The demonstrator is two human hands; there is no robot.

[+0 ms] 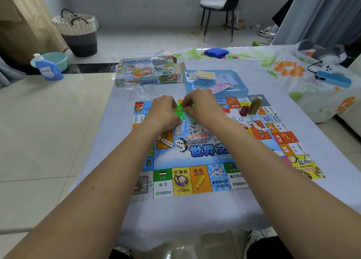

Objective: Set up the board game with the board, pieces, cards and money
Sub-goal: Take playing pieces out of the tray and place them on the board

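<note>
A colourful game board (201, 180) lies flat on the pale blue tablecloth. Over its far edge, my left hand (162, 111) and my right hand (199, 105) meet, both pinching a cluster of green plastic pieces (180, 111); a small red bit shows at the fingertips. A dark red piece (244, 111) and an olive piece (254, 106) stand upright on the board's far right. Behind the board, a light blue box tray (240, 90) holds cards and paper money (213, 79). The printed box lid (146, 71) lies to its left.
A clear plastic bag (136, 92) lies between lid and board. A blue cloth (215, 52), a floral cover and a blue device (332, 79) sit at the back right. On the floor are a detergent bottle (47, 68), basin, basket and chair.
</note>
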